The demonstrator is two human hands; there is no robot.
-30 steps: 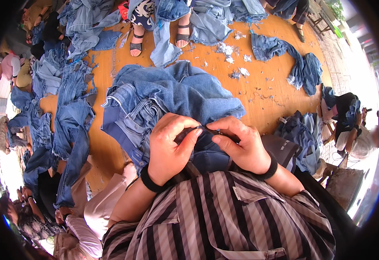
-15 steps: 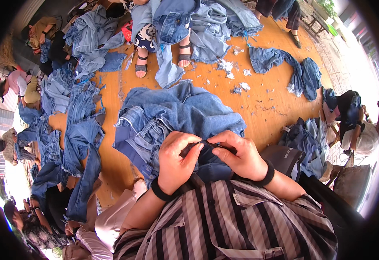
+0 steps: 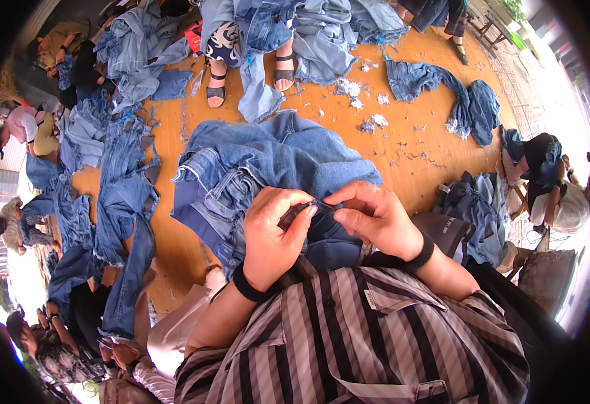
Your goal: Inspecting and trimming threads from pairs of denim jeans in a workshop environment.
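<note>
My left hand (image 3: pixel 274 229) and my right hand (image 3: pixel 379 222) are close together over a crumpled blue denim garment (image 3: pixel 281 145). Each pinches a narrow dark strip or edge of cloth (image 3: pixel 320 207) between thumb and forefinger; its exact kind is too small to tell. Dark blue fabric (image 3: pixel 332 248) hangs below my fingers, and the garment's frayed edges and folded waistband lie just beyond my left hand.
Denim piles lie on the orange wooden surface (image 3: pixel 167 262) at left (image 3: pixel 123 222), far side (image 3: pixel 322 54) and right (image 3: pixel 477 215). A long denim piece (image 3: pixel 480 114) lies among lint scraps. Co-workers sit around: sandalled feet (image 3: pixel 283 74) opposite, people left (image 3: pixel 28 128) and right (image 3: pixel 544 188).
The whole view shifted down, then slightly back up. My hands keep pinching the dark cloth, with the right fingers and thumb slightly moved.
</note>
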